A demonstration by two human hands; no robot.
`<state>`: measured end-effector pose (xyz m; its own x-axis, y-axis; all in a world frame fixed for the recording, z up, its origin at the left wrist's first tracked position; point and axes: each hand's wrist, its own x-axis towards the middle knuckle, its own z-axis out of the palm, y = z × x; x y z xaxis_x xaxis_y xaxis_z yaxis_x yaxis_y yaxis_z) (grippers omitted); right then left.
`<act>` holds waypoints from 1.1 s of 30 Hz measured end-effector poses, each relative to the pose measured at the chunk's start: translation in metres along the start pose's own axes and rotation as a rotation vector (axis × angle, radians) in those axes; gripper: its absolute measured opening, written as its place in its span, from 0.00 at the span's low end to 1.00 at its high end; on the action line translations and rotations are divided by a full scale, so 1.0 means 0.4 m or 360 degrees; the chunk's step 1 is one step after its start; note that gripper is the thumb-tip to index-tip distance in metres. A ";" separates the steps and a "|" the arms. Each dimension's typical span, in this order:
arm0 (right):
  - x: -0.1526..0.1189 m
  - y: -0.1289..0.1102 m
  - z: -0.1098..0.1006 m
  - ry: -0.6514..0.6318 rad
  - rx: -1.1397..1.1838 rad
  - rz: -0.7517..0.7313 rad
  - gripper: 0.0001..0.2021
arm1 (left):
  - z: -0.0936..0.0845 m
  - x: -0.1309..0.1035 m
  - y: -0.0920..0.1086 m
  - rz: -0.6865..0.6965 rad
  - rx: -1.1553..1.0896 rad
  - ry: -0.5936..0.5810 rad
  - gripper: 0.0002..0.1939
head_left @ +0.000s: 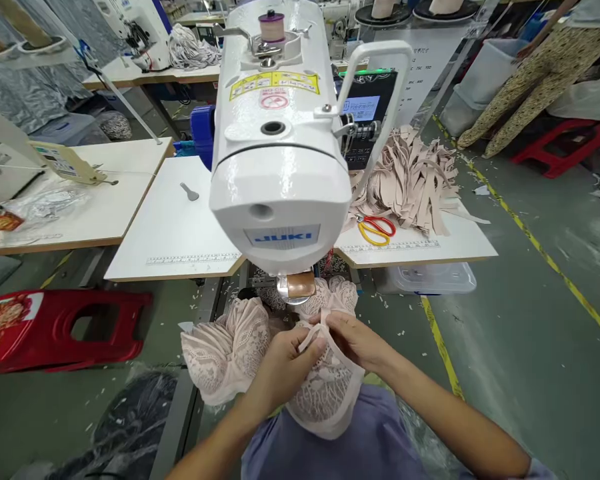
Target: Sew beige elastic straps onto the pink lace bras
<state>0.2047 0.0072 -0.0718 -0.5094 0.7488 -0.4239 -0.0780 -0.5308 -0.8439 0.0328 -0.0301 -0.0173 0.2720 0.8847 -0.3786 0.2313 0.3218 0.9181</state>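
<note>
A pale pink lace bra (pixel 325 393) hangs over my lap, just below the head of the white sewing machine (pixel 280 173). My left hand (pixel 293 360) pinches its edge near a narrow strap. Close beside it, my right hand (pixel 355 337) is closed on the same bra by the strap end (pixel 324 317); those fingertips are partly hidden. More lace cups (pixel 333 297) of the same colour lie behind my hands, under the machine. To the left, a stack of lace bras (pixel 225 350) sits against my left forearm.
Red and yellow scissors (pixel 376 228) lie on the right of the white table (pixel 460 243), before a heap of beige straps (pixel 410 177). A small grey tool (pixel 189 192) rests on the left side. A red stool (pixel 65 330) stands left; another person's legs (pixel 540 80) show at upper right.
</note>
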 end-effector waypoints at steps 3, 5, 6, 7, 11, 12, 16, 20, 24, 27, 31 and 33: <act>0.014 0.000 -0.045 0.0376 0.0213 -0.0114 0.19 | -0.006 0.000 -0.006 0.0028 0.0064 0.0076 0.22; 0.009 -0.028 -0.073 0.0433 0.0249 -0.0182 0.16 | -0.012 0.001 -0.012 0.0059 0.0156 0.0181 0.22; 0.002 -0.048 -0.078 0.0360 0.0224 -0.0177 0.16 | -0.015 0.002 -0.015 0.0072 0.0202 0.0217 0.22; -0.006 -0.068 -0.074 0.0232 0.0164 -0.0152 0.17 | -0.017 0.004 -0.017 0.0081 0.0242 0.0233 0.22; -0.035 -0.130 -0.012 -0.0216 -0.0273 -0.0145 0.21 | -0.019 0.005 -0.013 0.0166 0.0373 0.0194 0.21; -0.039 -0.136 0.004 -0.0243 -0.0411 -0.0175 0.22 | -0.019 0.005 -0.011 0.0199 0.0391 0.0182 0.21; -0.041 -0.124 0.035 -0.0115 -0.0696 -0.0386 0.19 | -0.013 -0.002 -0.026 0.0343 0.0380 0.0171 0.19; -0.029 -0.103 0.032 0.0090 -0.0271 -0.0345 0.18 | 0.025 -0.003 -0.078 0.0459 0.0254 0.0449 0.15; 0.008 -0.125 0.012 0.0214 -0.0144 -0.0250 0.20 | 0.035 0.008 -0.077 0.0853 0.0460 0.0766 0.09; 0.046 -0.178 -0.009 0.0243 -0.0293 -0.0390 0.17 | -0.010 0.018 -0.025 0.1375 0.0970 0.0709 0.12; 0.096 -0.249 -0.023 0.0148 -0.0565 -0.0546 0.11 | -0.071 0.028 0.032 0.1133 0.1062 0.0671 0.14; 0.121 -0.268 -0.022 0.0189 -0.0811 -0.0693 0.10 | -0.084 0.029 0.041 0.0858 0.0909 0.0618 0.15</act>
<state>0.1961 0.1039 -0.0047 -0.4234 0.9057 -0.0189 0.1736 0.0606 -0.9830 0.0083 -0.0032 -0.0028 0.1660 0.9533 0.2523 0.6236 -0.2996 0.7220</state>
